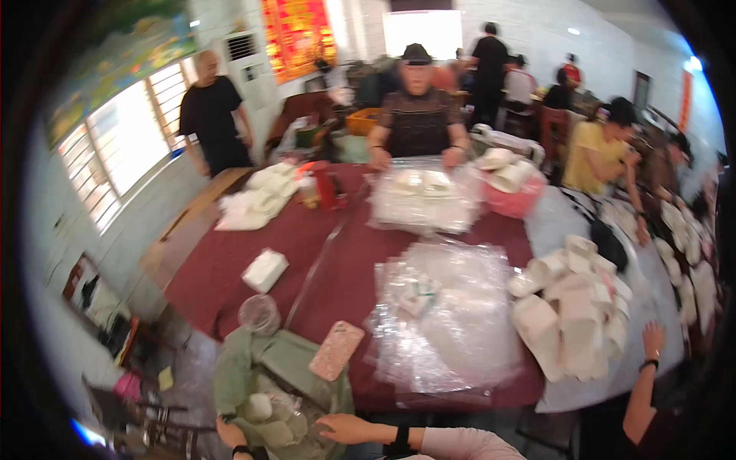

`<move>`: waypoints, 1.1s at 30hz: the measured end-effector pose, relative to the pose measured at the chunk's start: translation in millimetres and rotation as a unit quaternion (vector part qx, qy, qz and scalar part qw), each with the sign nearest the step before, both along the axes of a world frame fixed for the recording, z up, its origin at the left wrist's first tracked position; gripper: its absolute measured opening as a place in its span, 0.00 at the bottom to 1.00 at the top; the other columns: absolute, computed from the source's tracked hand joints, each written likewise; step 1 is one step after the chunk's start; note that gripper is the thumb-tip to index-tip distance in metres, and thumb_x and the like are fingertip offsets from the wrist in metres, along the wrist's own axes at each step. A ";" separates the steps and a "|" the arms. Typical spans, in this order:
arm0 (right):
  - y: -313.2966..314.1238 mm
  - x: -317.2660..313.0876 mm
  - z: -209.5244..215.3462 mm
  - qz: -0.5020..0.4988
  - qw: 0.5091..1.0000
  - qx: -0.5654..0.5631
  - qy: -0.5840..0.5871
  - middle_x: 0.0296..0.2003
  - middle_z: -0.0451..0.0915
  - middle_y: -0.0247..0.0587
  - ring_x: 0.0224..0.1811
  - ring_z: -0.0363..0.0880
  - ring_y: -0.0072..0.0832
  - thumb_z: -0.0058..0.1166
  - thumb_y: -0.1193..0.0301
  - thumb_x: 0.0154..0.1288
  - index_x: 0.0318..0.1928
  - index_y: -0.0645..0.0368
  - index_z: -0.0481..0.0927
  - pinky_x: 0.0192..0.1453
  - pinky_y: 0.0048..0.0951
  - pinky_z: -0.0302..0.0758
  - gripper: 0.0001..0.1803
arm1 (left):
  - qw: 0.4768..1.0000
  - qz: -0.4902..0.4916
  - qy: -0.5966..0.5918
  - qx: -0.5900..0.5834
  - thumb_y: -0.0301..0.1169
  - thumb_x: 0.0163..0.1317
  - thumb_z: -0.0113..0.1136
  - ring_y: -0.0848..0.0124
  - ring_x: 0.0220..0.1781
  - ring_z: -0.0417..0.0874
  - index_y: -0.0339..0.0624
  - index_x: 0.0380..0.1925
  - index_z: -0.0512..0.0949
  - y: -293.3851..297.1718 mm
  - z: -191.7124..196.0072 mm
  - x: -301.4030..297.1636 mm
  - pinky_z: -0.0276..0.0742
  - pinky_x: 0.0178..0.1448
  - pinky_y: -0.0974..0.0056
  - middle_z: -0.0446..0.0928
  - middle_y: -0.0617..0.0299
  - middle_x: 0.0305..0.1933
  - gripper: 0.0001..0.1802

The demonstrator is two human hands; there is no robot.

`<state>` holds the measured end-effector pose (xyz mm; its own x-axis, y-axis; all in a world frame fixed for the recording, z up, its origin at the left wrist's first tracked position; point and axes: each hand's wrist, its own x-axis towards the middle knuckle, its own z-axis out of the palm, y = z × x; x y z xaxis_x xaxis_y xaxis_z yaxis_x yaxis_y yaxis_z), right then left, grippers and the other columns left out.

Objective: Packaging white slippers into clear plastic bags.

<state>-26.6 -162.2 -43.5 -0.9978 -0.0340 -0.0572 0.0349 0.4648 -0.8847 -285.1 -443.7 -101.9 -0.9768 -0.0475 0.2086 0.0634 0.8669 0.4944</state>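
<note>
A green cloth bag (280, 368) sits at the near edge of the dark red table (230, 268), with several white moulded pieces (264, 410) showing inside it. My left hand (228, 434), a dark band on its wrist, is at the bag's lower left corner and mostly hidden at the picture's edge. My right hand (345, 428) comes in from the right on a pink sleeve, with a black watch on the wrist. It lies against the bag's lower right side with fingers stretched toward the white pieces.
A pink phone (336, 350) lies beside a stack of clear plastic bags (452, 330). White moulded containers (575, 314) are piled at the right, near a co-worker's hand (653, 339). A white box (264, 270) is at the left. A seated person (418, 115) handles bags opposite.
</note>
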 end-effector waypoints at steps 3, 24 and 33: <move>16.9 16.0 38.8 -0.025 0.998 0.044 0.036 0.52 0.74 0.52 0.53 0.72 0.49 0.46 0.58 0.67 0.58 0.61 0.68 0.57 0.42 0.69 0.25 | 0.970 0.009 0.036 -0.241 0.32 0.60 0.46 0.50 0.48 0.75 0.33 0.46 0.75 17.7 28.4 0.6 0.71 0.51 0.51 0.75 0.44 0.48 0.18; 122.5 227.0 82.6 -0.590 0.804 0.021 0.068 0.48 0.78 0.50 0.50 0.77 0.42 0.50 0.66 0.66 0.53 0.61 0.74 0.51 0.34 0.74 0.18 | 0.643 -0.758 0.109 0.022 0.39 0.59 0.57 0.44 0.66 0.61 0.46 0.56 0.72 374.4 105.0 249.3 0.54 0.67 0.42 0.63 0.43 0.63 0.24; 153.8 191.4 73.9 -0.521 0.832 0.162 0.103 0.51 0.74 0.51 0.53 0.72 0.49 0.52 0.68 0.62 0.54 0.60 0.72 0.56 0.41 0.69 0.20 | 0.659 -0.734 0.150 -0.066 0.53 0.59 0.53 0.45 0.69 0.57 0.62 0.58 0.72 383.3 66.2 265.8 0.42 0.69 0.34 0.63 0.49 0.66 0.27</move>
<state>164.8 -8.4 30.4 -0.4658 0.8389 0.2816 0.4307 0.4929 -0.7560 -19.3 -60.4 -35.8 0.1372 0.9406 0.3104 0.9594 -0.2041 0.1946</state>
